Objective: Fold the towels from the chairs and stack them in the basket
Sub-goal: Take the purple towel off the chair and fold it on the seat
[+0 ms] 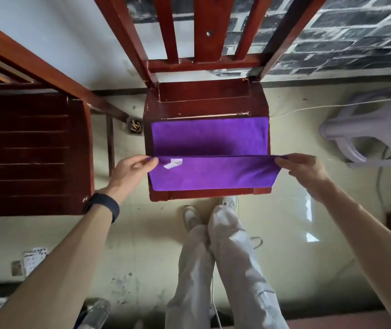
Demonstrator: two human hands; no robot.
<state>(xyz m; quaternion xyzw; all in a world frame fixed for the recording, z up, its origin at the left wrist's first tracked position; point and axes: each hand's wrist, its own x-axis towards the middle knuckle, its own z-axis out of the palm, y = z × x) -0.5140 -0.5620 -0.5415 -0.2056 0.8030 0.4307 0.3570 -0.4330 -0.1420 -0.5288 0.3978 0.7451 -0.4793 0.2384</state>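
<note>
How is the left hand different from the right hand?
The left hand wears a ring; the right hand shows none. The left wrist has a dark band; the right wrist is bare. The left hand pinches the purple towel beside its white label; the right hand's corner shows no label. Both pinch one towel corner each.

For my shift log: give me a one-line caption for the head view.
Left hand and right hand pinch two corners of a purple towel, one edge lifted mid-fold over a wooden chair seat.

towel (210,138) on chair (210,91) — both hands | pinching corners
</note>
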